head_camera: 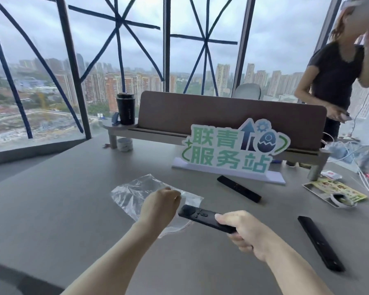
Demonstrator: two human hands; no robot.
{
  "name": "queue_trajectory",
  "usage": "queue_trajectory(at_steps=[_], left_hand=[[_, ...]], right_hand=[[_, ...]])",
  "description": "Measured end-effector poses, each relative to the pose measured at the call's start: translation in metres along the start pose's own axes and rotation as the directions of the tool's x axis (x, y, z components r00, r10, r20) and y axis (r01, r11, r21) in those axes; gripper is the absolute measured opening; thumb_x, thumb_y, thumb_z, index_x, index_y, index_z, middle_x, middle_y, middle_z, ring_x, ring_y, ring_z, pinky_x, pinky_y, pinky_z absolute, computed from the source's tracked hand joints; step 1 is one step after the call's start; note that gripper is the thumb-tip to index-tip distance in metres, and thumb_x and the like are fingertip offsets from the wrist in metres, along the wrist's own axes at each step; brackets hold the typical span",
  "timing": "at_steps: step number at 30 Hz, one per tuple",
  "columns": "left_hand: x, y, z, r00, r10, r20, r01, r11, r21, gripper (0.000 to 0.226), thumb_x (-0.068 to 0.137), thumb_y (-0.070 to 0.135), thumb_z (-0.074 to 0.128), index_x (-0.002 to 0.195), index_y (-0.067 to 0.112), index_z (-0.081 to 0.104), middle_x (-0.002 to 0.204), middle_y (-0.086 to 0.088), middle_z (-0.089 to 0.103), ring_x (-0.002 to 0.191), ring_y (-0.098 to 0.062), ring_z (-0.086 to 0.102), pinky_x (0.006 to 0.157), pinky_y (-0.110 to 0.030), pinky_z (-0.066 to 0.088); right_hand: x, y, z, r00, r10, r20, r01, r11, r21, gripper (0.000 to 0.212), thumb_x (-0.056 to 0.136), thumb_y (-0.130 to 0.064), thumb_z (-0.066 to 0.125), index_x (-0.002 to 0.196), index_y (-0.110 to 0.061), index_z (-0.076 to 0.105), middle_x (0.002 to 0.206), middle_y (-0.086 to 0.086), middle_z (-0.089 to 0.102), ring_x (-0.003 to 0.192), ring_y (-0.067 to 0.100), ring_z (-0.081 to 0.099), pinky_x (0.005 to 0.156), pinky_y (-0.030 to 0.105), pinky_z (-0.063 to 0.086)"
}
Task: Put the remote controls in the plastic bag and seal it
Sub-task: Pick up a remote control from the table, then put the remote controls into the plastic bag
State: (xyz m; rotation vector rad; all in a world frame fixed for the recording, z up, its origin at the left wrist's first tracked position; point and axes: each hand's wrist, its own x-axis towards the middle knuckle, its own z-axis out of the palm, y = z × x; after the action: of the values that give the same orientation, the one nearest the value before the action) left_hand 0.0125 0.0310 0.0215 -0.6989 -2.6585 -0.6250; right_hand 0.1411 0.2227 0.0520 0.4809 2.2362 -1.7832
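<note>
Clear plastic bag [141, 193] lies flat on grey table [51, 188], its near edge pinched by left hand [159, 206]. Right hand [246, 233] grips a black remote [202, 217] by its tail — tip just beside the bag's mouth. Two more remotes on table: one [239, 188] at 1 o'clock of the bag, one [320, 242] at 4 o'clock.
</note>
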Motion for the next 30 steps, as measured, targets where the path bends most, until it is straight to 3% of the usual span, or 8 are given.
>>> queue_trajectory(at_steps=[4,8,11,13,18,23,26,30], left_hand=[[0.007,0.022,0.001,0.999,-0.045,0.000,0.044,0.991,-0.126,0.026,0.080,0.022,0.048,0.058,0.009,0.043,0.057,-0.006,0.049,0.061,-0.032,0.051,0.050,-0.037,0.040],[0.013,0.028,0.005,0.999,-0.041,-0.026,0.035,0.978,-0.207,0.025,0.087,0.030,0.051,0.072,0.016,0.066,0.068,-0.004,0.064,0.068,-0.026,0.058,0.058,-0.036,0.049],[0.018,0.032,0.016,0.998,-0.032,-0.049,0.020,0.974,-0.227,0.022,0.087,0.031,0.051,0.084,0.019,0.070,0.074,-0.004,0.071,0.074,-0.026,0.063,0.064,-0.037,0.053],[0.022,0.039,0.025,0.999,-0.018,-0.044,0.007,0.970,-0.241,0.023,0.088,0.030,0.050,0.085,0.018,0.069,0.078,-0.005,0.072,0.078,-0.028,0.064,0.067,-0.038,0.053],[0.029,0.053,0.030,0.994,-0.038,-0.102,0.005,0.952,-0.306,0.021,0.089,0.029,0.053,0.096,0.025,0.073,0.086,0.002,0.075,0.081,-0.022,0.065,0.065,-0.030,0.046],[0.030,0.058,0.024,0.995,-0.022,-0.102,-0.019,0.922,-0.388,0.017,0.087,0.026,0.059,0.096,0.024,0.074,0.083,0.005,0.076,0.073,-0.011,0.064,0.061,-0.020,0.042],[0.032,0.062,0.022,0.995,-0.036,-0.092,-0.007,0.904,-0.428,0.017,0.086,0.025,0.061,0.096,0.023,0.075,0.083,0.008,0.076,0.068,-0.003,0.062,0.062,-0.006,0.040],[0.037,0.070,0.018,0.992,-0.071,-0.101,0.016,0.885,-0.465,0.018,0.086,0.028,0.060,0.094,0.025,0.075,0.071,0.009,0.073,0.063,-0.004,0.061,0.062,-0.013,0.044]], right_hand=[[0.023,-0.011,0.029,0.999,-0.021,-0.043,0.020,1.000,-0.011,0.034,0.091,-0.044,0.060,0.081,-0.013,0.067,0.052,-0.002,0.051,0.041,0.012,0.021,0.041,0.022,0.017],[0.034,0.000,0.015,0.945,-0.098,-0.311,0.071,0.993,-0.096,0.024,0.095,-0.024,0.053,0.092,-0.012,0.074,0.060,-0.003,0.067,0.035,0.003,0.042,0.047,0.023,0.029],[0.047,0.024,-0.029,0.824,-0.126,-0.553,0.043,0.986,-0.160,0.024,0.091,-0.019,0.051,0.082,-0.020,0.073,0.070,-0.002,0.071,0.066,0.017,0.061,0.061,0.028,0.046],[0.067,0.040,-0.059,0.741,-0.147,-0.655,-0.073,0.953,-0.296,0.029,0.093,-0.024,0.045,0.109,-0.023,0.069,0.109,0.002,0.071,0.097,0.027,0.064,0.079,0.034,0.049],[0.123,0.050,-0.102,0.793,-0.151,-0.591,-0.234,0.820,-0.523,0.054,0.100,-0.036,0.033,0.149,-0.013,0.031,0.155,0.010,0.035,0.133,0.034,0.043,0.104,0.044,0.039],[0.155,0.054,-0.109,0.728,-0.224,-0.648,-0.363,0.677,-0.641,0.036,0.095,-0.040,0.048,0.115,-0.011,0.056,0.122,0.011,0.059,0.104,0.035,0.062,0.082,0.040,0.051],[0.147,0.053,-0.107,0.771,-0.133,-0.622,-0.328,0.755,-0.568,0.030,0.087,-0.038,0.058,0.102,-0.012,0.058,0.101,0.011,0.066,0.084,0.032,0.065,0.067,0.034,0.051],[0.095,0.045,-0.114,0.871,0.062,-0.487,-0.047,0.998,0.044,0.015,0.091,-0.021,0.054,0.093,-0.006,0.056,0.062,0.010,0.061,0.037,0.017,0.039,0.038,0.021,0.031]])
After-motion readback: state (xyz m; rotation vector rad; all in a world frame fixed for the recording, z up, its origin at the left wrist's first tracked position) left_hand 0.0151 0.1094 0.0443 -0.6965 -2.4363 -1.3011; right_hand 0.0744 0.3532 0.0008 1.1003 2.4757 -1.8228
